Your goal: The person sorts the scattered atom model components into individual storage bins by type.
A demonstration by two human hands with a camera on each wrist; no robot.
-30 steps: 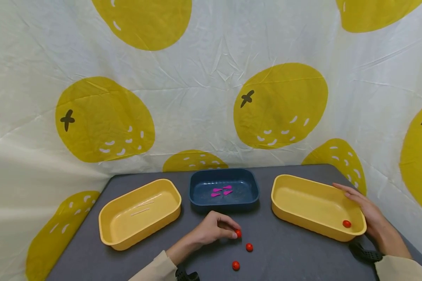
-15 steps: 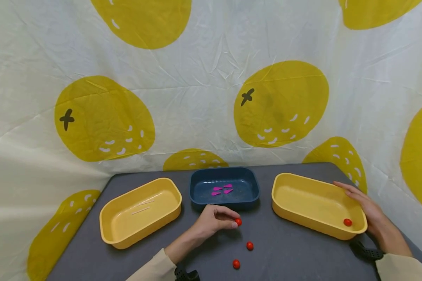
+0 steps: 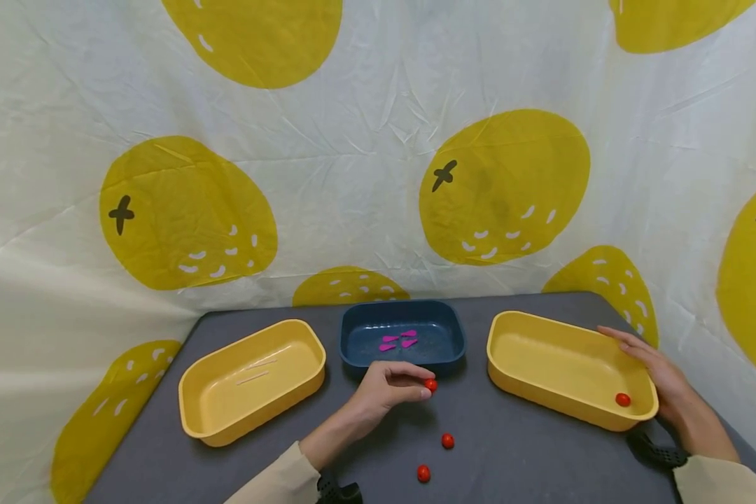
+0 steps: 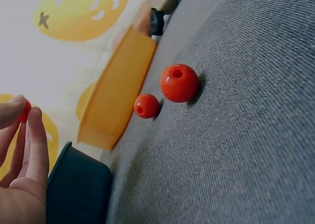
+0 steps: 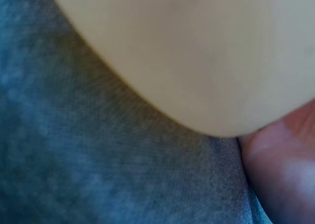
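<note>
My left hand (image 3: 384, 393) pinches a red bead (image 3: 430, 386) between thumb and fingertips, raised above the table in front of the blue bin. In the left wrist view the same bead shows only partly between the fingertips. Two more red beads lie on the grey cloth: one bead (image 3: 448, 441) just below the hand, another bead (image 3: 423, 474) nearer me. Each has a hole, plain in the left wrist view. My right hand (image 3: 661, 378) rests along the outer right end of the right yellow bin (image 3: 561, 402), fingers extended. Inside that bin sits a single red bead (image 3: 622, 400).
The dark blue bin (image 3: 403, 360) at the back centre holds several small magenta pieces (image 3: 388, 339). At the left a yellow bin (image 3: 264, 409) contains two thin pale sticks (image 3: 253, 378). A fruit-patterned curtain (image 3: 353, 210) hangs behind the table.
The left hand has lifted its red bead off the table and moved away from me, towards the blue bin. The right hand stays at its bin.
</note>
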